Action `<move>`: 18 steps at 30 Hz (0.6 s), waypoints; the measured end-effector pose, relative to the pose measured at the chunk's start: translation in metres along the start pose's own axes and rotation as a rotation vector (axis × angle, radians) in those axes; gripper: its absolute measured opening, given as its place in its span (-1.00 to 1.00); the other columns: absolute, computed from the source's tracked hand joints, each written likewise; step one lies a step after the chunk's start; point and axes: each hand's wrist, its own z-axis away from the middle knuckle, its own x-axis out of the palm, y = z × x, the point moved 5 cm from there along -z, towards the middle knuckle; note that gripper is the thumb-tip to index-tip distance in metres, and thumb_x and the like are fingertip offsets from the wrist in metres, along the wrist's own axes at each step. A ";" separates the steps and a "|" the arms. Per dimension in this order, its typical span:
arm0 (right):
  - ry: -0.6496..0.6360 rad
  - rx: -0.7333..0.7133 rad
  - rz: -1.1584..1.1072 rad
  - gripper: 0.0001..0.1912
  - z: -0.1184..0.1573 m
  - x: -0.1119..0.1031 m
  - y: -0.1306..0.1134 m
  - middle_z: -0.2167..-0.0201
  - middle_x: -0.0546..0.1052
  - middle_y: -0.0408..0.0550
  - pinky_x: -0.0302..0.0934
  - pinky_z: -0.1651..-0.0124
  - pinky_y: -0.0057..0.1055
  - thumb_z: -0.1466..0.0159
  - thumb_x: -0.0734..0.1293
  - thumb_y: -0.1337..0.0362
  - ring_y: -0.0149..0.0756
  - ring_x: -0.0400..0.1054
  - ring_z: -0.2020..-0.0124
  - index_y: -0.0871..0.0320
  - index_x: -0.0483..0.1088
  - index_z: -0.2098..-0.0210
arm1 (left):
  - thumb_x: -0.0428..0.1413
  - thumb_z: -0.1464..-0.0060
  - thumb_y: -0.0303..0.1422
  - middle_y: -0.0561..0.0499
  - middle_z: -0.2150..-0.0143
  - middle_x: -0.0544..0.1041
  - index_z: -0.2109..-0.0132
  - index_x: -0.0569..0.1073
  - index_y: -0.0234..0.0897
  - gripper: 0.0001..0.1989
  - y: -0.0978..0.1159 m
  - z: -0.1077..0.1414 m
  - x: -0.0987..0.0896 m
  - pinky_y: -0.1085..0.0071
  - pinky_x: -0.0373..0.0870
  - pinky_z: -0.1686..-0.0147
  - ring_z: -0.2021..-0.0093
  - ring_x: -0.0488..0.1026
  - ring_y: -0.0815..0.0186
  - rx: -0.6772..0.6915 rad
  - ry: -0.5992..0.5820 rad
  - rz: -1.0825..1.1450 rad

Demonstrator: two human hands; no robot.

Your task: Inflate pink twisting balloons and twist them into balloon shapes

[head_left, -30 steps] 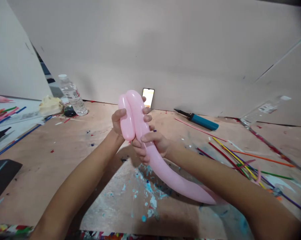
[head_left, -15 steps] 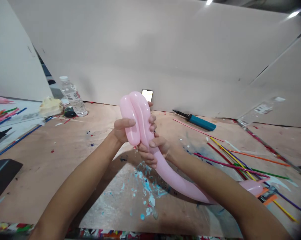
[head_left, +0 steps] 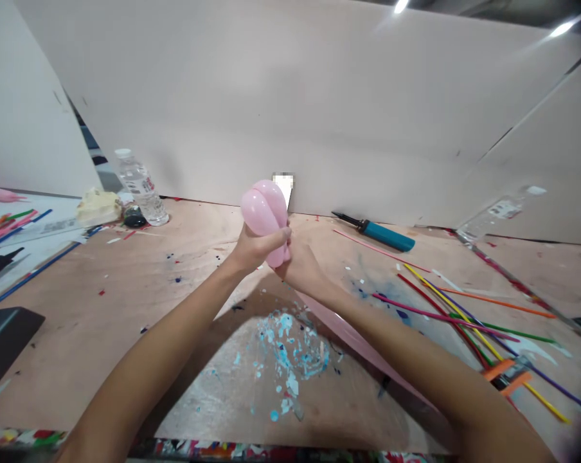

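Note:
A long pink modelling balloon (head_left: 259, 209) is folded into a rounded bunch at the middle of the view, raised above the table. My left hand (head_left: 256, 249) is wrapped round the folded part, its thumb lying across the front. Close against it, my right hand (head_left: 303, 267) is closed on the balloon at the lower right of the bunch; its fingertips are mostly hidden. The balloon's long tail runs from the hands down to the right, partly behind my right forearm.
Several uninflated balloons (head_left: 445, 316) lie at right beside an orange-handled tool (head_left: 507, 376). A blue hand pump (head_left: 387, 236) rests near the white wall (head_left: 367, 128). One bottle (head_left: 143, 188) stands at left, another bottle (head_left: 497, 215) leans at right. A lit phone (head_left: 283, 186) stands behind the balloon.
The folded loops have turned and been squeezed into a tighter bunch. My hands have come together around it, and the tail has swung closer to my right forearm.

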 end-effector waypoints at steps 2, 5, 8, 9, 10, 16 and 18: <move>0.095 0.052 -0.025 -0.57 0.004 -0.005 0.000 0.06 0.45 0.17 0.23 0.24 -0.20 -0.20 0.17 0.16 0.01 0.37 0.13 0.16 0.15 -0.04 | 0.31 0.25 -0.30 0.05 0.42 0.45 0.34 0.41 -0.28 -0.70 0.002 -0.001 -0.003 0.28 0.44 0.30 0.37 0.46 0.28 0.033 0.062 0.011; 0.218 0.042 -0.057 -0.58 0.012 -0.012 -0.006 0.09 0.43 0.18 0.24 0.22 -0.21 -0.19 0.17 0.20 -0.04 0.36 0.14 0.20 0.13 -0.02 | 0.28 0.22 -0.27 0.05 0.41 0.44 0.33 0.40 -0.27 -0.71 0.004 -0.003 -0.004 0.29 0.44 0.30 0.36 0.46 0.29 0.031 0.051 0.090; 0.248 -0.056 0.003 -0.66 0.017 -0.018 -0.018 0.10 0.40 0.21 0.22 0.12 -0.18 -0.22 0.10 0.31 -0.08 0.31 0.11 0.25 0.17 0.02 | 0.26 0.19 -0.26 0.04 0.41 0.44 0.28 0.41 -0.27 -0.69 0.006 -0.004 -0.005 0.29 0.45 0.30 0.36 0.46 0.28 0.006 0.016 0.148; 0.252 -0.072 0.052 -0.70 0.017 -0.021 -0.020 0.12 0.40 0.21 0.21 0.11 -0.17 -0.22 0.09 0.34 -0.08 0.29 0.12 0.25 0.20 0.06 | 0.26 0.19 -0.27 0.03 0.40 0.45 0.26 0.41 -0.28 -0.69 0.008 -0.004 -0.005 0.29 0.45 0.30 0.35 0.46 0.28 0.011 0.022 0.161; 0.252 -0.085 0.109 -0.73 0.016 -0.024 -0.021 0.14 0.40 0.22 0.20 0.10 -0.16 -0.22 0.08 0.36 -0.08 0.28 0.13 0.26 0.22 0.11 | 0.26 0.19 -0.28 0.03 0.39 0.45 0.26 0.41 -0.28 -0.69 0.009 -0.004 -0.006 0.29 0.45 0.29 0.34 0.47 0.28 0.023 0.035 0.167; 0.223 -0.218 0.240 -0.81 0.007 -0.049 -0.028 0.15 0.44 0.12 0.16 0.08 -0.24 -0.24 0.16 0.34 -0.13 0.29 0.11 0.20 0.31 0.18 | 0.19 0.14 -0.27 0.00 0.23 0.50 0.18 0.40 -0.23 -0.68 0.027 -0.001 -0.013 0.20 0.44 0.17 0.19 0.50 0.19 0.069 -0.023 0.156; 0.175 -0.203 0.169 -0.75 0.007 -0.054 -0.030 0.15 0.47 0.05 0.17 0.11 -0.26 -0.20 0.24 0.27 -0.15 0.32 0.14 0.17 0.31 0.12 | 0.20 0.17 -0.27 0.00 0.18 0.50 0.12 0.39 -0.19 -0.61 0.033 0.001 -0.016 0.16 0.42 0.11 0.13 0.50 0.15 0.074 -0.089 0.162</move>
